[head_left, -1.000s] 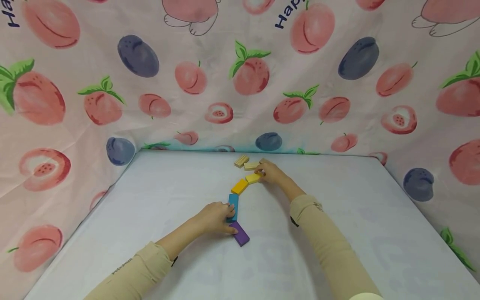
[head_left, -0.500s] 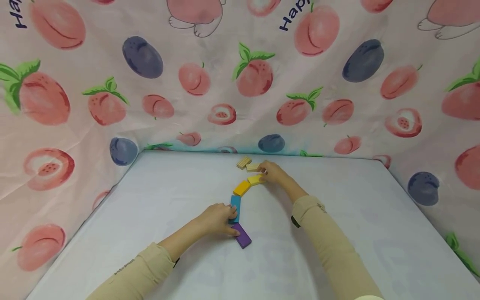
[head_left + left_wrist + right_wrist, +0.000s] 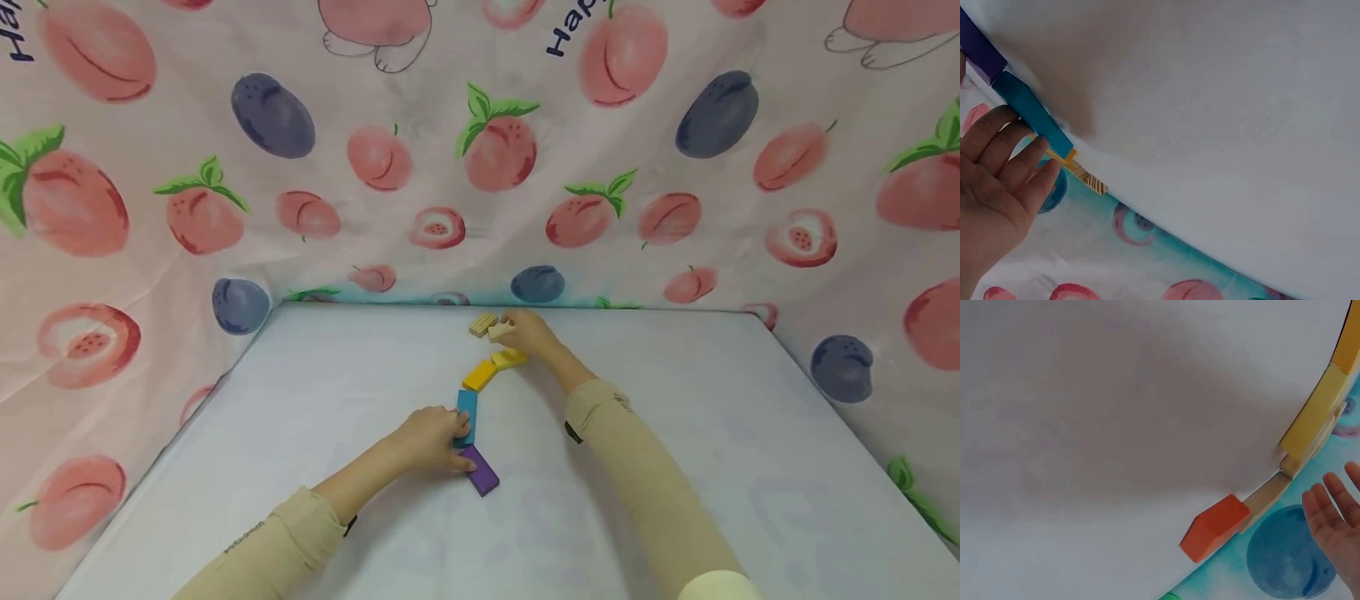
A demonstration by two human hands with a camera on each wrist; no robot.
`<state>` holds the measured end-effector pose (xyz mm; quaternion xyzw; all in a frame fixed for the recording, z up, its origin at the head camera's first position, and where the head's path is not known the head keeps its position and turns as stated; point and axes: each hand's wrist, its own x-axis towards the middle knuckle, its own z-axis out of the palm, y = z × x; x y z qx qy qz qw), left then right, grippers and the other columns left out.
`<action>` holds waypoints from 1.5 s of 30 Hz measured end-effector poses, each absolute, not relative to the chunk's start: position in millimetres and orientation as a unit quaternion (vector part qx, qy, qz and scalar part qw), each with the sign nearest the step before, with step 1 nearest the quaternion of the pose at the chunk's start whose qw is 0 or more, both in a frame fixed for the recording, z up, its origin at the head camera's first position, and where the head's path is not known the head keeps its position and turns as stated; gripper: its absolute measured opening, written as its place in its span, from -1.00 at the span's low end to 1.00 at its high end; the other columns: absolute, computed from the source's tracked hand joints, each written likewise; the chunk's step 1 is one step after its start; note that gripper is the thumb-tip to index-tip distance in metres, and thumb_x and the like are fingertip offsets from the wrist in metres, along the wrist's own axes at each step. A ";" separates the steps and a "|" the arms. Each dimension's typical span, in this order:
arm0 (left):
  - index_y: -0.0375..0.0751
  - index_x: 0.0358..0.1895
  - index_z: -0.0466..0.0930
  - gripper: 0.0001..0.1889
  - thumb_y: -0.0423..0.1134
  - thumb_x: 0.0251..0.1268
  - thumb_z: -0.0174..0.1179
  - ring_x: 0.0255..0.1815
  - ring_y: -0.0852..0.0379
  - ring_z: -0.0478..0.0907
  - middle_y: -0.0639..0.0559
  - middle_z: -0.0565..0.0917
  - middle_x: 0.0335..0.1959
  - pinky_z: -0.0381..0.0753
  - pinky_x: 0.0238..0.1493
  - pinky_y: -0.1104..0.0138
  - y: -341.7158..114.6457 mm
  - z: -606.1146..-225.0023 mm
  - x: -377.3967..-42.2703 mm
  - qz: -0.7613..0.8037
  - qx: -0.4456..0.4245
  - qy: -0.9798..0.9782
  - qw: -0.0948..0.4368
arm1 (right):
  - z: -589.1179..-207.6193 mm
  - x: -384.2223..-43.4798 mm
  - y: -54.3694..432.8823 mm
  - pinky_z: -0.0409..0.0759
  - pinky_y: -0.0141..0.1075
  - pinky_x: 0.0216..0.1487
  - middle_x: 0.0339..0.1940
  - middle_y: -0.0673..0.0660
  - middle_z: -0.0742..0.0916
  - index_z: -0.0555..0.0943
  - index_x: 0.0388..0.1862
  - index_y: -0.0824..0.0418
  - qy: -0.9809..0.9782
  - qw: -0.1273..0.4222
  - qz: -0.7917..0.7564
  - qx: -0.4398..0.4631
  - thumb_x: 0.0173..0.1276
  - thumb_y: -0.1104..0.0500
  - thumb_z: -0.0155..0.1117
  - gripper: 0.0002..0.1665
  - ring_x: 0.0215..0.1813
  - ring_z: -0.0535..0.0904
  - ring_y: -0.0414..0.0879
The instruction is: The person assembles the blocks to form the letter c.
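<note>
My left hand [image 3: 435,437] rests at the near end of a bent row of blocks. Its fingers lie along the blue block [image 3: 1032,112] with little bend, while its thumb touches the purple block [image 3: 483,472]. Beyond the blue block the row goes on with an orange block [image 3: 480,375] and a yellow block [image 3: 508,358]. My right hand [image 3: 531,335] is at the far blocks, over part of a pale wooden block [image 3: 498,332]; its fingers [image 3: 1335,494] look extended in the right wrist view. A red-orange block [image 3: 1215,528] shows there, hidden in the head view.
A striped wooden block [image 3: 483,323] lies just left of the pale one, near the table's back edge. The white tabletop [image 3: 337,358] ends at a fruit-patterned cloth [image 3: 435,167] that rises behind and at both sides.
My right hand has moved from the right end of the yellow block back and left to the pale wooden block. The left hand stays on the blue and purple blocks.
</note>
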<state>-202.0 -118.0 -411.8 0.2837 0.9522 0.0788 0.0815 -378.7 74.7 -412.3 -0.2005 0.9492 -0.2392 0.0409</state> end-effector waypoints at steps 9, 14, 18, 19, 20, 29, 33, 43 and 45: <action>-0.22 0.06 0.62 -0.39 0.11 -0.03 0.39 -0.41 0.20 0.30 -0.17 0.61 0.11 0.25 -0.39 0.43 -122.2 -408.4 -201.9 0.085 0.275 0.953 0.096 | -409.1 -384.3 48.6 0.26 0.17 0.33 0.36 0.26 0.43 0.29 0.36 0.29 0.957 0.067 -0.233 -0.162 0.28 -0.09 0.26 -0.20 0.34 0.36 0.16; -0.21 0.08 0.61 -0.37 0.14 -0.01 0.37 -0.42 0.21 0.30 -0.14 0.62 0.09 0.27 -0.39 0.44 -118.3 -410.5 -202.0 0.068 0.285 0.952 0.085 | -408.9 -386.8 47.2 0.09 0.25 0.37 0.50 0.27 0.20 0.06 0.49 0.23 0.964 0.098 -0.195 -0.151 0.28 -0.18 0.21 -0.03 0.48 0.11 0.18; -0.20 0.09 0.60 -0.35 0.17 -0.01 0.35 -0.40 0.21 0.35 -0.12 0.63 0.08 0.31 -0.37 0.45 -114.2 -411.9 -201.0 0.058 0.289 0.952 0.085 | -409.5 -389.4 49.7 0.02 0.34 0.34 0.53 0.28 0.08 -0.08 0.52 0.17 0.967 0.130 -0.168 -0.143 0.29 -0.25 0.15 0.04 0.51 0.01 0.23; -0.19 0.09 0.60 -0.36 0.16 -0.01 0.35 -0.39 0.21 0.37 -0.11 0.63 0.09 0.31 -0.37 0.45 -113.4 -412.0 -200.7 0.057 0.290 0.952 0.085 | -409.8 -390.5 49.8 0.02 0.30 0.36 0.53 0.29 0.07 -0.09 0.53 0.19 0.966 0.134 -0.166 -0.147 0.30 -0.25 0.14 0.05 0.51 0.00 0.24; -0.19 0.08 0.61 -0.37 0.16 -0.01 0.36 -0.38 0.21 0.39 -0.11 0.63 0.09 0.32 -0.37 0.46 -112.8 -411.6 -200.3 0.058 0.291 0.951 0.083 | -410.0 -391.4 49.5 0.04 0.26 0.38 0.53 0.31 0.07 -0.10 0.52 0.22 0.965 0.136 -0.166 -0.152 0.30 -0.25 0.14 0.05 0.51 0.00 0.25; -0.19 0.05 0.63 -0.40 0.14 -0.02 0.37 -0.41 0.22 0.35 -0.12 0.63 0.08 0.30 -0.40 0.46 -114.7 -412.1 -200.3 0.063 0.286 0.953 0.076 | -416.5 -399.2 33.1 0.09 0.14 0.42 0.47 0.36 0.20 0.02 0.47 0.31 0.969 0.132 -0.148 -0.148 0.30 -0.18 0.19 -0.01 0.46 0.10 0.26; -0.21 0.05 0.63 -0.39 0.14 -0.02 0.37 -0.31 0.17 0.51 -0.11 0.65 0.04 0.46 -0.28 0.43 -116.5 -413.0 -200.6 0.057 0.290 0.953 0.064 | -422.1 -402.8 24.8 0.00 0.17 0.44 0.47 0.35 0.22 0.01 0.48 0.30 0.972 0.137 -0.119 -0.147 0.34 -0.14 0.16 -0.05 0.48 0.07 0.27; -0.20 -0.11 0.69 -0.49 0.11 -0.04 0.39 -0.48 0.24 0.25 -0.12 0.67 0.00 0.20 -0.46 0.47 -116.1 -411.1 -200.3 0.078 0.290 0.952 0.063 | -430.6 -410.6 19.0 0.25 0.09 0.36 0.19 0.29 0.55 0.32 0.29 0.31 0.980 0.060 -0.078 -0.173 0.39 -0.08 0.11 -0.35 0.29 0.40 0.22; -0.20 -0.09 0.69 -0.49 0.10 -0.04 0.40 -0.46 0.24 0.29 -0.13 0.66 0.02 0.23 -0.45 0.47 -116.2 -410.6 -200.2 0.080 0.289 0.952 0.066 | -431.2 -410.2 19.1 0.33 0.04 0.32 0.17 0.30 0.57 0.34 0.27 0.32 0.979 0.055 -0.089 -0.174 0.39 -0.09 0.11 -0.35 0.24 0.44 0.21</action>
